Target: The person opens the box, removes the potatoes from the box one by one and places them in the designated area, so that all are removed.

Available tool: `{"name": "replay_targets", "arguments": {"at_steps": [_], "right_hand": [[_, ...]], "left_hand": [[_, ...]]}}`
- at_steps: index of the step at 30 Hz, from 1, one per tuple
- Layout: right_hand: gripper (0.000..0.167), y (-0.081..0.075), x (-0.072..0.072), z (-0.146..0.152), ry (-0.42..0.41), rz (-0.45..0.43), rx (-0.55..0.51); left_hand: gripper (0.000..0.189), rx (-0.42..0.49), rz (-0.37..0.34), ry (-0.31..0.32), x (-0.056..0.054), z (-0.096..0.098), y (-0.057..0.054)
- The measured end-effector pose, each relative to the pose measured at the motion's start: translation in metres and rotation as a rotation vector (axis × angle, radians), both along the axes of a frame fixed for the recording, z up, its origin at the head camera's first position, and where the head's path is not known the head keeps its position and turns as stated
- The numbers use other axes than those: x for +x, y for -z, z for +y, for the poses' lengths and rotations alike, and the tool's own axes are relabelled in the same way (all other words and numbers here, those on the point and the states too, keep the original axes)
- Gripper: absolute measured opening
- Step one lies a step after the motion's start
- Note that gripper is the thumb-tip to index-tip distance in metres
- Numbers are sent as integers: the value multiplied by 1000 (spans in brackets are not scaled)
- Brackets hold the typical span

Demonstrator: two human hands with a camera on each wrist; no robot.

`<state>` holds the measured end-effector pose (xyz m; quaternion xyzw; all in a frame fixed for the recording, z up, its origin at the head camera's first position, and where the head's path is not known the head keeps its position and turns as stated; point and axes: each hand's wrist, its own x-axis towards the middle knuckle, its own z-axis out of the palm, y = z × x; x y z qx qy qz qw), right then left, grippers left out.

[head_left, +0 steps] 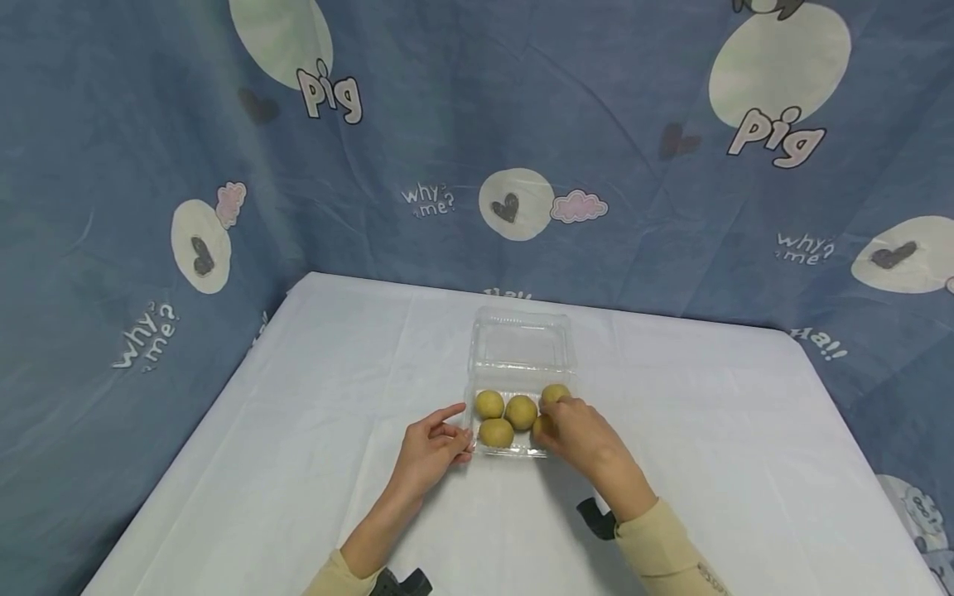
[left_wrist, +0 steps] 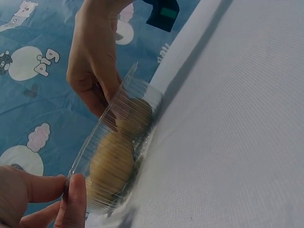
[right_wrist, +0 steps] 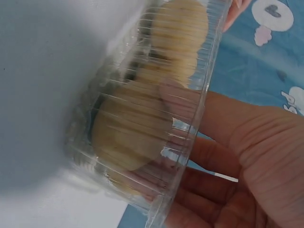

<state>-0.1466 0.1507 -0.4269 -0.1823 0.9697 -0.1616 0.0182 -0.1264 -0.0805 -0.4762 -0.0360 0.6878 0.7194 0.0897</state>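
A clear plastic clamshell box (head_left: pixel 514 453) lies on the table with its lid folded back away from me. Several round, yellow-brown potatoes (head_left: pixel 521 412) sit in its base. My left hand (head_left: pixel 432 451) is at the box's left side, thumb and finger pinching the rim, as the left wrist view shows. Reaching over the right side, my right hand (head_left: pixel 589 439) has its fingers down inside the box. Its thumb and fingers grip the potato (right_wrist: pixel 133 126) in the near right corner, seen through the ribbed wall. Another potato (head_left: pixel 555 394) lies just beyond these fingers, partly covered.
The transparent lid (head_left: pixel 522 341) rests flat behind the base. White cloth covers the table (head_left: pixel 745 463), whose far edge meets a blue printed curtain (head_left: pixel 477 149). Dark wrist straps (head_left: pixel 596 519) sit near both sleeves.
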Motion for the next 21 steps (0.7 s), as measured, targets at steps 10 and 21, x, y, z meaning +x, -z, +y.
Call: {"name": "replay_targets", "arguments": {"at_steps": [10,21], "right_hand": [[15,-2,-2,0,-1,-87,-44],[36,1,-6,0,9,-162,-42]], "left_hand": [[47,15,-6,-7,2,0,-1],[48,24,22,-9,1,1,-4]]}}
